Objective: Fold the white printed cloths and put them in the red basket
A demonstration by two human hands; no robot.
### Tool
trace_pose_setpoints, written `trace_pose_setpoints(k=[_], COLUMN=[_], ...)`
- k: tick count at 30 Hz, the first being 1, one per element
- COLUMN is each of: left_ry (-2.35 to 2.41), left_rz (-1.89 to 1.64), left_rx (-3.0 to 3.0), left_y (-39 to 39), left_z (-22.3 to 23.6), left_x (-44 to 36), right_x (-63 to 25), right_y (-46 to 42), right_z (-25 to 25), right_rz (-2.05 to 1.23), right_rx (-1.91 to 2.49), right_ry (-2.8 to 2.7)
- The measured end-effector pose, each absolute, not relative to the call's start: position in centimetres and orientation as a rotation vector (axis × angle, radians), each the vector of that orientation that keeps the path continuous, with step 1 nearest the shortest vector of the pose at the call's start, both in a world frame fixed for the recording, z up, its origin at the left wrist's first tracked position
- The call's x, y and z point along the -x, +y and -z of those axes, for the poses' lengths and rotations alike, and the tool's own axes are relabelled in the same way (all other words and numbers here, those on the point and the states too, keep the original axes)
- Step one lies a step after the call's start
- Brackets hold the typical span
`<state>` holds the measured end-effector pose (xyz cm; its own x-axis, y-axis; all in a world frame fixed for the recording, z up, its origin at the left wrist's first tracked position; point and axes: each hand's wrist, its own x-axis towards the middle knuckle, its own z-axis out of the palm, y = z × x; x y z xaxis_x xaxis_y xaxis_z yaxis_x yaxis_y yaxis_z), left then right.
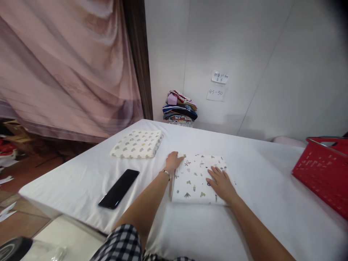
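A folded white cloth (194,185) printed with small green, grey and brown motifs lies flat on the white-covered table in front of me. My left hand (173,162) is at its far left corner. The thumb points right onto the cloth's edge, apart from the fingers, which are partly hidden. My right hand (221,183) rests palm down on the right part of the cloth, fingers spread. To the left lies another folded cloth (138,144), cream with grey shapes, touched by neither hand. A bracelet circles my left wrist.
A black phone (119,189) lies on the white table cover (261,170), left of my left forearm. At the right edge stands a red basket (323,174). Behind the table is a pile of folded fabrics (179,110), near a wall with paper notes (216,93). A pink curtain (67,65) hangs left.
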<state>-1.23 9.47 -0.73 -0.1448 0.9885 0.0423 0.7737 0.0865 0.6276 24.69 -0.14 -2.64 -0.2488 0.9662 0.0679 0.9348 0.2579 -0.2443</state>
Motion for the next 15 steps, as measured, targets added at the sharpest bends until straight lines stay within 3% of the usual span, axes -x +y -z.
trace_pose_setpoints(k=[8, 15], left_ry=[1.915, 1.937], left_rz=[-0.923, -0.855], left_rx=[-1.733, -1.646], left_y=[9.68, 10.37], left_z=[0.51, 0.27], left_x=[1.16, 1.71], right_x=[-24.79, -24.83], right_y=[-0.12, -0.32], right_z=[2.61, 2.32], right_rz=[-0.241, -0.280], right_rx=[1.742, 1.712], right_ry=[-2.286, -2.272])
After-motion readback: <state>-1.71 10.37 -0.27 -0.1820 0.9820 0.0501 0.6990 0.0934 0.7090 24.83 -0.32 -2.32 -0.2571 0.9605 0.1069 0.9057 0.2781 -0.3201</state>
